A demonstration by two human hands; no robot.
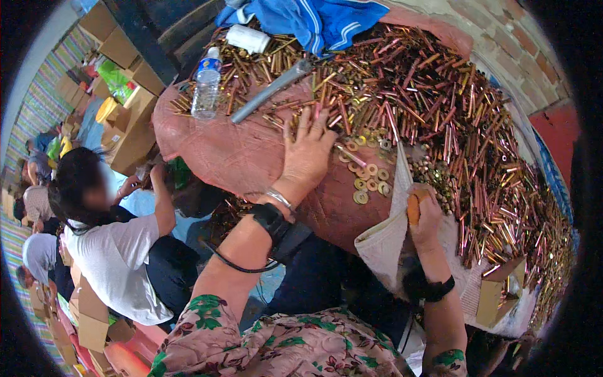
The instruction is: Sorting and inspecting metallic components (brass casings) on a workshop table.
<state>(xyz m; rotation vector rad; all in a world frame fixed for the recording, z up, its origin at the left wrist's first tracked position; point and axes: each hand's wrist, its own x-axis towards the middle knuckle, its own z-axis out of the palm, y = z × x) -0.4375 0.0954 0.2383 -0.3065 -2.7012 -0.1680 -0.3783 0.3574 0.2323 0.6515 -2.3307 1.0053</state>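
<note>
Well, L hand (308, 154) is spread by the rods (440, 119), gripping nothing; R hand (428, 217) is curled at an orange bit (413, 209), can't tell its grip. Rods fill the pink surface's (239, 151) far & right edges, washers (372, 169) nearer mid. Prob. sorting; next needs a pinch.

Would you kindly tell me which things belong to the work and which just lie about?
Likely in the work:
- metal rods, by the left hand
- washers
- small metal pieces, near the right hand

Likely lying about:
- plastic bottle
- blue cloth
- grey tube
</note>
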